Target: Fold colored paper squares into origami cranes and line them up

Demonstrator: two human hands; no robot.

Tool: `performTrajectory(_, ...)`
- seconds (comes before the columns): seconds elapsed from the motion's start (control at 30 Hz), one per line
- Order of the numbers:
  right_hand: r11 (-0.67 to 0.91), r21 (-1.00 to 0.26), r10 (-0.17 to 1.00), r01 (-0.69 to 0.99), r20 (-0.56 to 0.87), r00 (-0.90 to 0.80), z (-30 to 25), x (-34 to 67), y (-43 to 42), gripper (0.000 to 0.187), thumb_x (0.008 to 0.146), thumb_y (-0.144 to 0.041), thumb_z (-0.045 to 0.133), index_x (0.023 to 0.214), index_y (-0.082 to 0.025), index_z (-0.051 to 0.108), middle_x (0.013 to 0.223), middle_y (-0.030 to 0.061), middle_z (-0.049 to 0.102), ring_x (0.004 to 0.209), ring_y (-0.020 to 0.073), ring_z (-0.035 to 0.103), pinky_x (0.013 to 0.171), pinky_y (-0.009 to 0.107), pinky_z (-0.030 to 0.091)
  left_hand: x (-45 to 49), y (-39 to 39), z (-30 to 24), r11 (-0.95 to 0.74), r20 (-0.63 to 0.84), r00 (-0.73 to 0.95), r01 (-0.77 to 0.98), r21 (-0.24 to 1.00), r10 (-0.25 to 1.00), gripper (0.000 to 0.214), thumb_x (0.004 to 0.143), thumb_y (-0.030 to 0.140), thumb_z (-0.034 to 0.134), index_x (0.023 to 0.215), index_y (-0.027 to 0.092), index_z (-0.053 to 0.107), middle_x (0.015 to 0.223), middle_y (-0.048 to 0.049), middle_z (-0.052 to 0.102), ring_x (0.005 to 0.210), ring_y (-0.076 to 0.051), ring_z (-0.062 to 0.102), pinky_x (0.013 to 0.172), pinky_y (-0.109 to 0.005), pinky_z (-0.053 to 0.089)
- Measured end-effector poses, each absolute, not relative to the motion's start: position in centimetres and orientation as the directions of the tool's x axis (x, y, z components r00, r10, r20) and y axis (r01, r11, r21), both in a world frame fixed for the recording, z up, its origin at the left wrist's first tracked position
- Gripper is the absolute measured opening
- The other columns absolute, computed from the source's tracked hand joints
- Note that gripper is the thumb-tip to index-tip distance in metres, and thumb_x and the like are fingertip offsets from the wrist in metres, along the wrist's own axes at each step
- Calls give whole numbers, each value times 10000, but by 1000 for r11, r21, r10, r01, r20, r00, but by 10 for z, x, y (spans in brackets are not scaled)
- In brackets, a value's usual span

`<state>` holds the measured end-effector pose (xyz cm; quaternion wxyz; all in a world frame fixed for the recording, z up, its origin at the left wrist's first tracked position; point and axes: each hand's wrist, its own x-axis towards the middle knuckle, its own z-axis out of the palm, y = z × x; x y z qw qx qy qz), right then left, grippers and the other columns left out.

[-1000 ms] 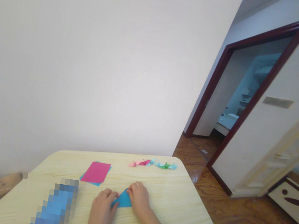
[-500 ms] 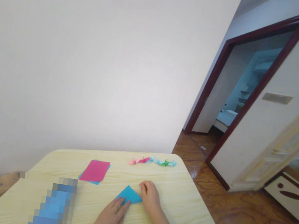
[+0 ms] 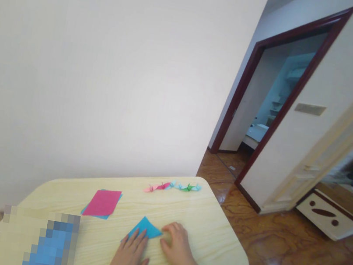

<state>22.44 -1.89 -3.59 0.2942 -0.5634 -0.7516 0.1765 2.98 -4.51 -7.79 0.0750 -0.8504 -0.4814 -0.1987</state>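
Left hand (image 3: 129, 253) is lying flat on a folded blue triangle (image 3: 145, 224), right hand (image 3: 179, 247) resting, fingers apart, beside — paper figures (image 3: 163, 186) looking finished, pink sheet (image 3: 102, 203) lying unfolded.

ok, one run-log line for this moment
left hand: on folded blue paper | right hand: at paper's right corner, contact unclear | table farther back: pink sheet over blue sheet; row of small folded papers

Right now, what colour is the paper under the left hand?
The paper is blue; the head view shows it best.
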Motion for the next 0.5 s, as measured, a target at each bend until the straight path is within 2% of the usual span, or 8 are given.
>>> performTrajectory(0.13,334,-576,942,746,229,-246,-32,217,-18,233,716,-116,550,917,-217,607,917,24,617,917,198,515,830,296,343,39,-41,-64,-423,298,360,887,187,884,359,790,240,499,1139,234,586,1164,-64,635,1075,-266,569,886,-442,453)
performTrajectory(0.27,368,-589,929,719,217,-298,-30,211,-14,232,736,-100,526,910,-224,615,873,12,637,864,185,541,801,291,357,48,-39,-46,-306,216,254,918,254,943,312,791,177,476,1046,243,643,1107,-56,667,1042,-241,587,888,-413,443)
performTrajectory(0.4,357,-718,934,598,251,-256,-27,208,-12,257,708,-88,553,928,-203,617,829,14,652,822,176,574,795,293,390,49,-39,-41,-265,240,198,919,292,950,257,813,249,487,1012,232,649,1021,-60,690,944,-228,623,818,-370,472)
performTrajectory(0.5,353,-802,935,481,285,-210,-16,206,-13,273,679,-90,593,932,-186,625,782,15,655,783,172,594,783,292,420,45,-38,-41,-281,289,168,867,411,942,205,817,269,491,926,251,664,921,-45,705,875,-223,635,774,-349,477)
